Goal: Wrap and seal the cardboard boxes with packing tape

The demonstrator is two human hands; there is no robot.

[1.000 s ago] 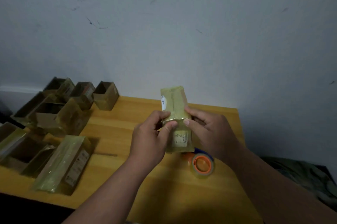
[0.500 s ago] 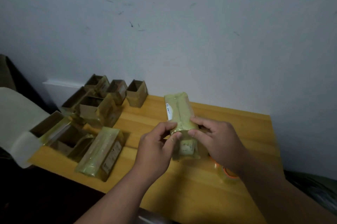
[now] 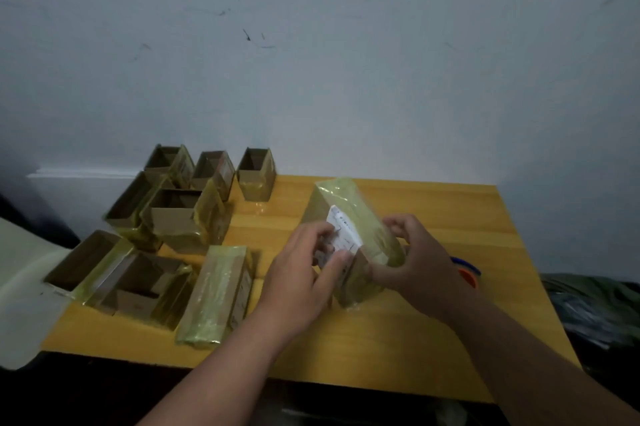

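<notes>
A wooden table (image 3: 433, 349) stands against a scuffed pale wall (image 3: 346, 79), dark cloth (image 3: 595, 308) beside it.

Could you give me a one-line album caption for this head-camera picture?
Both hands, left hand and right hand, grip a tape-wrapped box above a wooden table, open boxes nearby.
</notes>
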